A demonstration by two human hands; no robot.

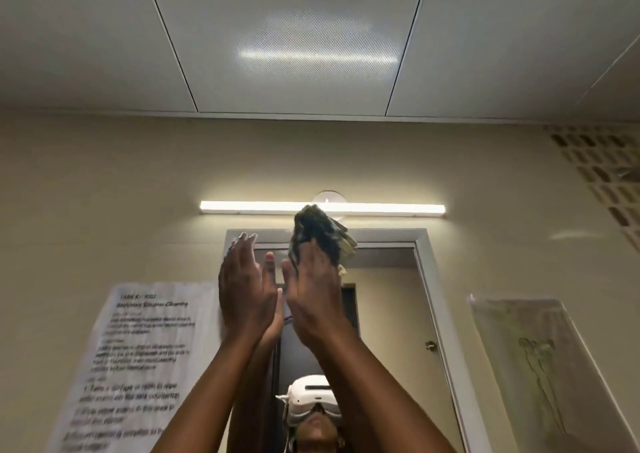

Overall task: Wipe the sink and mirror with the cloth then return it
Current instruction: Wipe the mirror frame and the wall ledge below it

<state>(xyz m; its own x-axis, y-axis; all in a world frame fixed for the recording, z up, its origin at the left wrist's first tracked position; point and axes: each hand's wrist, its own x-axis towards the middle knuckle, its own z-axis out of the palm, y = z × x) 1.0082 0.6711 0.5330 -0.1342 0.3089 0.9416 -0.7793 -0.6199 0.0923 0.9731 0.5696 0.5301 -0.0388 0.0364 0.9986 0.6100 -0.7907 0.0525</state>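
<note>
Right hand (pixel 313 297) raised high against the mirror (pixel 485 175), fingers wrapped on a bunched dark cloth (pixel 320 236) pressed near the reflected light bar (pixel 242 206). Left hand (pixel 244 293) up beside it, flat and open, holding nothing. Paper sheet (pixel 138 355) taped lower left.

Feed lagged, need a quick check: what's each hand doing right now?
Left hand: open, fingers extended upward, holding nothing.
Right hand: raised, pressing the dark cloth up against the mirror; fingers hidden behind the cloth.
</note>
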